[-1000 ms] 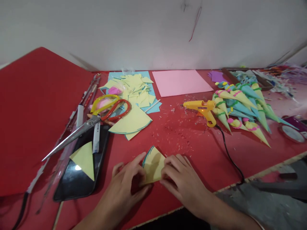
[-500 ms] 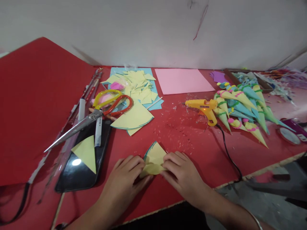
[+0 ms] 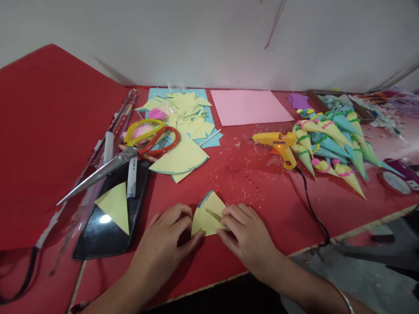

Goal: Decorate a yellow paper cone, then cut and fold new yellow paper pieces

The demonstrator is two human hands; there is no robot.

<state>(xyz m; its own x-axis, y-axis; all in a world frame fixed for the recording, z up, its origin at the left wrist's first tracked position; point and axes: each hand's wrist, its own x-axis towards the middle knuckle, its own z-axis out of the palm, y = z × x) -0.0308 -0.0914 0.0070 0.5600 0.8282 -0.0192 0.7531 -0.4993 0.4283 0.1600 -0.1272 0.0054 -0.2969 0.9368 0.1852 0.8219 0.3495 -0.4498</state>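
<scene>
Between my hands, near the front of the red table, a pale yellow paper wedge (image 3: 208, 218) with a dark green line on its curved edge is partly rolled over. My left hand (image 3: 172, 235) grips its left side, thumb along the lower edge. At the right side, my right hand (image 3: 244, 235) pinches the paper between thumb and curled fingers. Farther back lie more yellow paper wedges (image 3: 180, 159) and a pair of scissors (image 3: 126, 152) with yellow and orange handles. A yellow glue gun (image 3: 276, 144) rests to the right.
Finished-looking paper cones (image 3: 330, 139) with coloured trim are heaped at the right. A black phone (image 3: 98, 237) carries another yellow piece (image 3: 116, 205). Pink paper (image 3: 250, 107) and yellow scraps (image 3: 186, 111) lie by the wall. The glue gun's cord (image 3: 309, 200) runs over the front edge.
The rolled lower edge of the yellow paper has opened out flatter on the left, while its right side stays curled. My left hand has shifted slightly left; the view has moved a little.
</scene>
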